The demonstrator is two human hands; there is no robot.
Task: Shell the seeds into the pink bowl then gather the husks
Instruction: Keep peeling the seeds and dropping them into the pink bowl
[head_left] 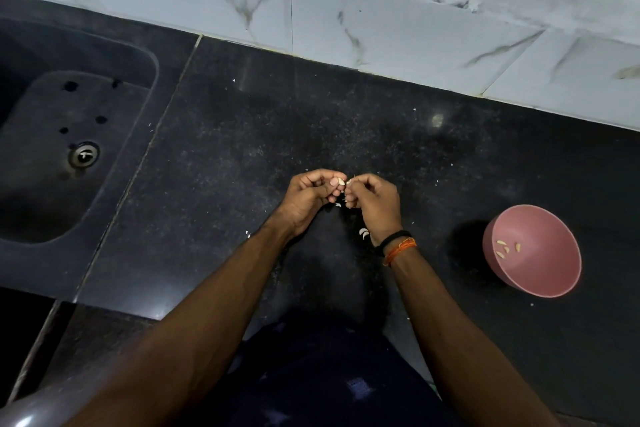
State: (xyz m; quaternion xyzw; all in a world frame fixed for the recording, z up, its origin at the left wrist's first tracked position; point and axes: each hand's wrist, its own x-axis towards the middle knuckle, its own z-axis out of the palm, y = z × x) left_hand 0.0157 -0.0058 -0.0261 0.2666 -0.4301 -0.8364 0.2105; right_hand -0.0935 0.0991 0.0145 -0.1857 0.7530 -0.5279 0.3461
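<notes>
The round pink bowl [540,274] sits well to the right of the right hand [372,204], four pale shelled seeds [506,247] inside. Both hands meet fingertip to fingertip over the speckled black table [277,121]; the left hand [311,196] pinches a pale seed [342,181], the right fingers curl round its other end. A few curved white husks [363,233] lie just beside the right wrist

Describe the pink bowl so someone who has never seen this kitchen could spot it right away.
Start at the black stone countertop that runs below the white marble-look wall tiles. Follow it right, away from the dark sink, past the person's right hand. The round pink bowl sits there, the only coloured vessel, holding a few pale seeds.
</notes>
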